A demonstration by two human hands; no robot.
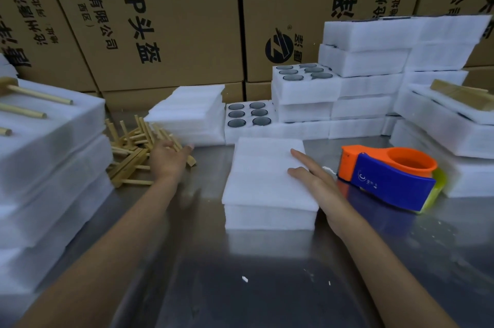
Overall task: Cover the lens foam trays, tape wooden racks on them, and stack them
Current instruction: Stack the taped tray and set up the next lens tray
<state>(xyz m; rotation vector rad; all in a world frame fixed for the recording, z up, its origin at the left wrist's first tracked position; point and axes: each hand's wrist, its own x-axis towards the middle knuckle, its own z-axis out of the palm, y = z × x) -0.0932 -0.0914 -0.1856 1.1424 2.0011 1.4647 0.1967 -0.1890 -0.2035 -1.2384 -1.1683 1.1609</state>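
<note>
Foam tray (270, 210) sits mid-table (240, 274) under a white foam cover sheet (267, 175). Right hand (312, 180) lies flat on the sheet's right edge, fingers straight, holding nothing. Left hand (168, 159) reaches with loose fingers onto the wooden racks (131, 151) heaped at left. Orange-and-blue tape dispenser (387, 175) stands just right of the tray

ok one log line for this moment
stage: tray covered | left hand: reaching into wooden racks | right hand: resting on cover | tape dispenser: idle
</note>
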